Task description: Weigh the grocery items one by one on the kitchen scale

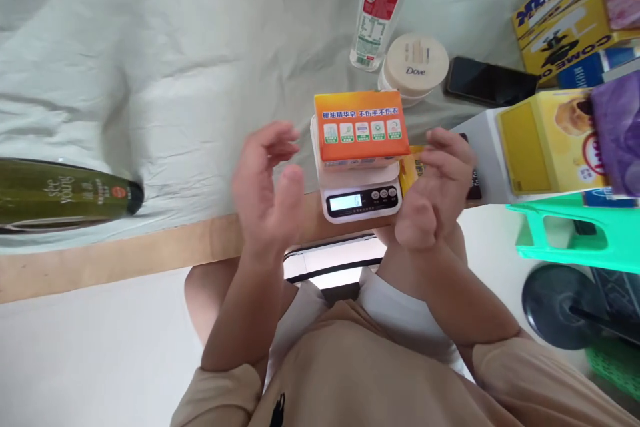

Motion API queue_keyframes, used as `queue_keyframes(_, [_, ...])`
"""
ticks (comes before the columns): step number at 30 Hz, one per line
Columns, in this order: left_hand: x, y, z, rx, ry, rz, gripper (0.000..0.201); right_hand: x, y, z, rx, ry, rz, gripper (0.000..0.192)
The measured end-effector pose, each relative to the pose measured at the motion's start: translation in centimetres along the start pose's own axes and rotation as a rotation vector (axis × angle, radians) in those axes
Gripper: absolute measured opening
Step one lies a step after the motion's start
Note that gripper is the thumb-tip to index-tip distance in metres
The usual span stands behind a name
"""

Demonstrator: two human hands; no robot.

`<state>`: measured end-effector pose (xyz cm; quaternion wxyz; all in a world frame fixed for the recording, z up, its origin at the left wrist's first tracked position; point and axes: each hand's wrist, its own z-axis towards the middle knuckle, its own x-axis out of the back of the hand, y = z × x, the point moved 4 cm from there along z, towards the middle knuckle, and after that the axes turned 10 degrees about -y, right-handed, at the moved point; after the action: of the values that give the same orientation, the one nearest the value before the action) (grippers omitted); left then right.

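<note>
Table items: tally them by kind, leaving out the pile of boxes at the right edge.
Bottles: 2, a clear one and a dark green one
Jars: 1, the Dove jar
Scales: 1, a white scale
Soap packs: 1, orange, on the scale
Phones: 1
Total: 6

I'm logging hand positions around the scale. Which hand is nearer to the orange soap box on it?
Right. The right hand is open just beside the orange soap box's right end; the left hand, also open, is a bit farther off its left end. Neither touches it.
</note>
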<state>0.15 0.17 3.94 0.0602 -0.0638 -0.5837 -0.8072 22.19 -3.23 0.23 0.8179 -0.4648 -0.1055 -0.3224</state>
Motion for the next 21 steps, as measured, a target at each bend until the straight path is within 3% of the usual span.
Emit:
queue_keyframes(3, [0.9,0.8,0.4,-0.088,0.225,-0.049,0.037,0.4,0.7,-0.8,0.017,0.138,0.036,0.055])
queue_keyframes(5, [1.3,0.9,0.8,-0.074,0.289,-0.005,0.031,0.4,1.4,-1.1,-0.02,0.14,0.03,0.067])
queue_keyframes(8, [1.7,0.4,1.3,-0.048,0.284,0.042,0.02,0.2,2.2,-1.2,-0.058,0.11,-0.081,0.078])
queue_keyframes(11, [2.0,0.0,1.4,-0.134,0.246,-0.026,0.024,0.4,2.1,-0.9,-0.036,0.156,-0.163,0.069])
queue_keyframes(15, [2.0,-0.2,1.2,-0.178,0.284,0.013,0.028,0.3,1.0,-0.3,-0.03,0.15,-0.177,0.061])
queue_keyframes(18, [1.5,-0.5,1.2,-0.145,0.263,0.084,0.037,0.4,0.3,-0.1,-0.024,0.133,-0.11,0.053])
queue_keyframes(21, [1.3,-1.3,1.5,-0.101,0.23,0.058,0.021,0.3,0.1,0.0,0.01,0.124,0.011,0.038])
